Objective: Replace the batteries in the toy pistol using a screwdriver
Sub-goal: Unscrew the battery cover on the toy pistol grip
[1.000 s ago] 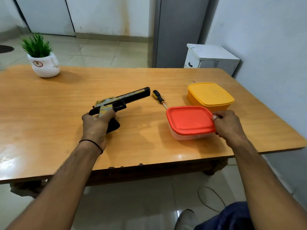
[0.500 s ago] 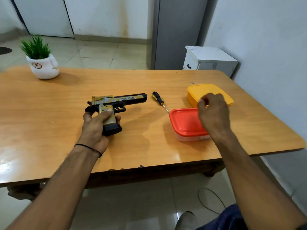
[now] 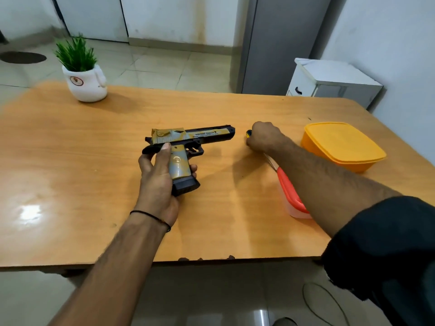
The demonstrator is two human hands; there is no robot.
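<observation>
Room: a pale tiled floor [image 3: 164, 64], white walls, and a tall grey cupboard [image 3: 277, 43] behind the table.
Table: a big, shiny wooden table [image 3: 70, 161]. Light shines on its left side.
White cabinet: a little white cabinet [image 3: 329, 76] stands past the far right corner, by the wall.
Yellow box: a yellow box [image 3: 341, 144] with its lid on sits at the right of the table.
Red box: a clear box with a red lid [image 3: 289, 191] sits nearer. The right arm covers most of it.
Plant: a green plant in a white pot [image 3: 84, 83] sits at the far left corner.
Toy pistol: the gold and black toy pistol [image 3: 188, 137] is in the middle, lifted a bit off the table, pointing right.
Left hand: the left hand [image 3: 157, 182] wraps round the pistol's handle, thumb up along the side.
Right hand: the right hand [image 3: 263, 140] is curled over the screwdriver [image 3: 248, 133], just right of the pistol's tip.
Hard to see: only the yellow and black end of the screwdriver handle and a bit of its metal rod peek out. The fingers are hidden under the hand.
</observation>
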